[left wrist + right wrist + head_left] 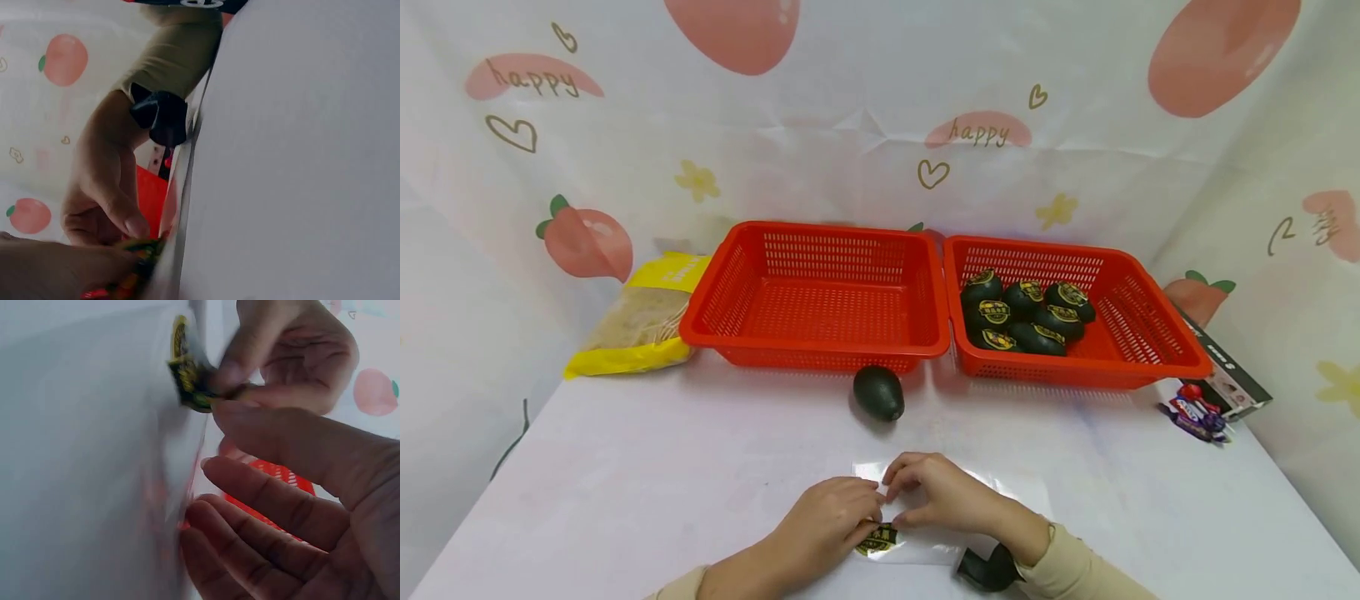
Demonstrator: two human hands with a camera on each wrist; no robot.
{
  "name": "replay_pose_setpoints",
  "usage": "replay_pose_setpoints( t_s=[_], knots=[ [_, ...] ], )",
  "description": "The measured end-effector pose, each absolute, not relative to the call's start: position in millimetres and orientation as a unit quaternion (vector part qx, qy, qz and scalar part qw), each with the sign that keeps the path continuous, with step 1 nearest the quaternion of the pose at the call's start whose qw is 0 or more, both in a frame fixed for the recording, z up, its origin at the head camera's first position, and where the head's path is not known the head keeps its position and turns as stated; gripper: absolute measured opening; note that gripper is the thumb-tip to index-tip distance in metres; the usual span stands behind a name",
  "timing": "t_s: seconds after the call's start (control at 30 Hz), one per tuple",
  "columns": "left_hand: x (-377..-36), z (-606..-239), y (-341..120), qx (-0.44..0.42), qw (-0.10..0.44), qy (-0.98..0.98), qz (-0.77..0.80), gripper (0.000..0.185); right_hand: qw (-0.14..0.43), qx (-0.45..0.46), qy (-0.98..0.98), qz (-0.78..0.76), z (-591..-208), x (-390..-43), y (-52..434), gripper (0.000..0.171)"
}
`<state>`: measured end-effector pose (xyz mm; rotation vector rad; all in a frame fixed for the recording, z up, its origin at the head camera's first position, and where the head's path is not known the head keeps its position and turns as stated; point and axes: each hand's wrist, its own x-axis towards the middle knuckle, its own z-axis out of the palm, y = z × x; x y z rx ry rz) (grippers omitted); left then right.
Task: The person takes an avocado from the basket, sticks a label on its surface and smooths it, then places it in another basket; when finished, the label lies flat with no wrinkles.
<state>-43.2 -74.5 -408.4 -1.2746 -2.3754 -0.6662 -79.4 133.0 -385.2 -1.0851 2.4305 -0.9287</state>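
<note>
Head view | sticker (pixel 877 539) pinched under left hand (pixel 829 519) | right hand (pixel 943 493) adjacent

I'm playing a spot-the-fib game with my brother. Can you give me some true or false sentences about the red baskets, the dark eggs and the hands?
1. The left red plastic basket holds nothing visible. True.
2. The right red plastic basket holds one dark egg. False: six labelled dark eggs lie in it.
3. A dark unlabelled egg sits on the white table in front of the baskets. True.
4. The left hand and right hand rest far apart. False: both pinch a yellow-and-black sticker on a clear sheet.
5. A yellow bag lies left of the baskets. True.
</note>
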Motion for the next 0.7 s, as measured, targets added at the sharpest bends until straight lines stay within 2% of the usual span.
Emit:
replay_pose_setpoints(
  t_s=[0.07,0.17,0.27,0.4,0.47,0.57,0.63,0.7],
  knots=[
    [-45,-407,-74,-0.453,0.205,-0.82,-0.284,0.015,0.165,-0.386,0.843,-0.337,-385,-79,134,0.011],
    [-47,-402,-74,-0.445,0.203,-0.794,-0.361,0.018,0.17,-0.397,0.822,-0.371,-385,-79,135,0.005],
    [-48,-400,-73,-0.423,0.187,-0.785,-0.412,0.021,0.184,-0.39,0.801,-0.416,-385,-80,136,0.005],
    [-48,-399,-72,-0.387,0.154,-0.79,-0.45,0.014,0.21,-0.361,0.784,-0.459,-383,-79,135,0.006],
    [-47,-399,-72,-0.37,0.114,-0.797,-0.463,0.013,0.227,-0.352,0.778,-0.467,-383,-78,135,0.007],
    [-46,-398,-74,-0.348,0.017,-0.804,-0.483,0.019,0.242,-0.348,0.774,-0.471,-382,-77,137,0.007],
    [-46,-396,-77,-0.337,-0.062,-0.8,-0.493,0.031,0.248,-0.337,0.77,-0.481,-381,-78,139,0.006],
    [-48,-393,-81,-0.333,-0.112,-0.798,-0.49,0.044,0.243,-0.324,0.768,-0.496,-379,-79,143,0.006]
  ],
)
